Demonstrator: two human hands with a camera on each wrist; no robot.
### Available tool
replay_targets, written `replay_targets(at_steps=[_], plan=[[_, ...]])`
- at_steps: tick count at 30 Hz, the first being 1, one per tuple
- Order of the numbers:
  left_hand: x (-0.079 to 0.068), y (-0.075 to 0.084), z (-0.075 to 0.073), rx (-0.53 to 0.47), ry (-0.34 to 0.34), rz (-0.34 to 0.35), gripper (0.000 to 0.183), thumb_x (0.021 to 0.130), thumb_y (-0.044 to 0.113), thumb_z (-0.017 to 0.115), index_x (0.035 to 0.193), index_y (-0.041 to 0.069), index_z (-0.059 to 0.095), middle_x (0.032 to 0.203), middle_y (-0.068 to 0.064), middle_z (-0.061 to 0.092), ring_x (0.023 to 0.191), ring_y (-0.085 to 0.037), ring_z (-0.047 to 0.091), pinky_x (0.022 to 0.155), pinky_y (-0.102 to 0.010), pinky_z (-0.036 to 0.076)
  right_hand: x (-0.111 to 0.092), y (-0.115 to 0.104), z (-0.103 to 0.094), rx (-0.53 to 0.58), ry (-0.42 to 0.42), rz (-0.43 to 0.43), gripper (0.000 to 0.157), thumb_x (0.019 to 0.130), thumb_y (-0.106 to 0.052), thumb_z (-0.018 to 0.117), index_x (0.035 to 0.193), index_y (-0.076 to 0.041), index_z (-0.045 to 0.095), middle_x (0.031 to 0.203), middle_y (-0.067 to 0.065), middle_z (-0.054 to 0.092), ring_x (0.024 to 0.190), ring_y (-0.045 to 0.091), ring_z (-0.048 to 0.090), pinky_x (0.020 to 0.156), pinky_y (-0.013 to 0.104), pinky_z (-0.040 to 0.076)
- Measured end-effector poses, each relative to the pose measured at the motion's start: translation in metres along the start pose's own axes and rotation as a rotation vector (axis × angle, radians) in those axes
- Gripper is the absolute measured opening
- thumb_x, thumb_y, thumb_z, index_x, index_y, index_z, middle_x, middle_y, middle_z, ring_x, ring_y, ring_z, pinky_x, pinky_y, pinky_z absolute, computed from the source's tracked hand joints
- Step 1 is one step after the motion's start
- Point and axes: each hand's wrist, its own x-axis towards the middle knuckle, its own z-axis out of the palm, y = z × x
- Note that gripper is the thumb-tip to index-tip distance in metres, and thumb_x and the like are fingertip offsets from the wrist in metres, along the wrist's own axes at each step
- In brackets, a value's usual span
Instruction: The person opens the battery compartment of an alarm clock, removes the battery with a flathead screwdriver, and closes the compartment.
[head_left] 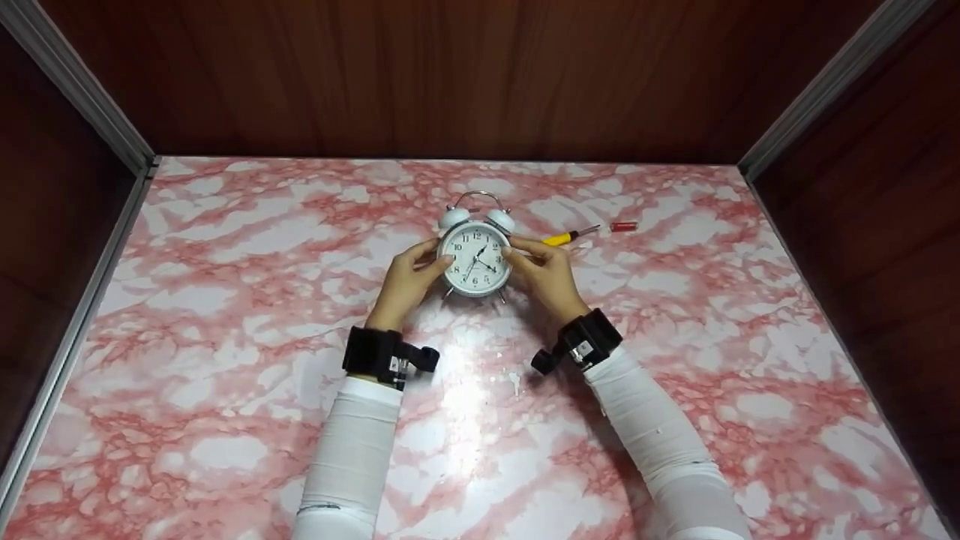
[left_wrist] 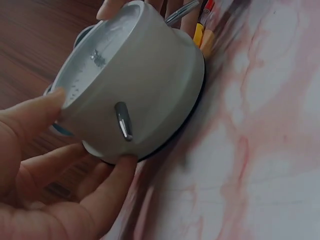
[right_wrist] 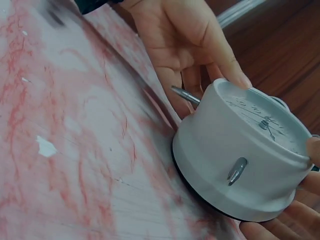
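Note:
A white twin-bell alarm clock [head_left: 475,264] is held face up between both hands, its bells and wire handle pointing away from me. My left hand [head_left: 409,279] grips its left side, thumb on the front rim and fingers around the back edge. On the opposite side my right hand [head_left: 546,274] holds it the same way, thumb at the rim near the 3. Two short metal legs stick out of the clock's near side, plain in the left wrist view [left_wrist: 123,121]. The back of the clock is hidden in every view.
Right of the clock lie a yellow-handled screwdriver [head_left: 560,239] and a red battery [head_left: 624,226]. The table [head_left: 225,450] has a red and white marbled top. Dark wood panels [head_left: 450,82] wall it in at the back and both sides.

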Motion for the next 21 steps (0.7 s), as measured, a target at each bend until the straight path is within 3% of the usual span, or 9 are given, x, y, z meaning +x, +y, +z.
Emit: replay_targets(at_steps=[6,15,21], plan=[[-0.003,0.005,0.005,0.088,0.026,-0.045,0.051,0.100,0.021,0.066,0.142,-0.004,0.054,0.133,-0.024,0.062,0.124,-0.033,0.059,0.107,-0.037,0.044,0.003,0.001,0.002,-0.062,-0.004,0.009,0.032,0.099,-0.014,0.066,0.125,0.005,0.068,0.133,0.019,0.064,0.095,0.016,0.068,0.082,0.029,0.059],[-0.004,0.005,0.011,0.202,0.061,-0.095,0.052,0.102,0.031,0.062,0.142,-0.001,0.056,0.134,-0.021,0.063,0.128,-0.032,0.056,0.111,-0.040,0.041,0.006,0.005,0.002,-0.261,0.005,-0.065,0.031,0.102,-0.017,0.062,0.122,0.004,0.071,0.120,0.019,0.071,0.113,0.022,0.064,0.098,0.032,0.050],[-0.004,0.005,0.015,0.260,0.078,-0.069,0.048,0.104,0.032,0.058,0.140,0.000,0.058,0.138,-0.017,0.061,0.133,-0.031,0.053,0.113,-0.040,0.038,0.009,0.008,0.002,-0.247,-0.013,-0.042,0.031,0.102,-0.016,0.060,0.122,0.006,0.070,0.118,0.021,0.071,0.110,0.023,0.064,0.099,0.034,0.049]])
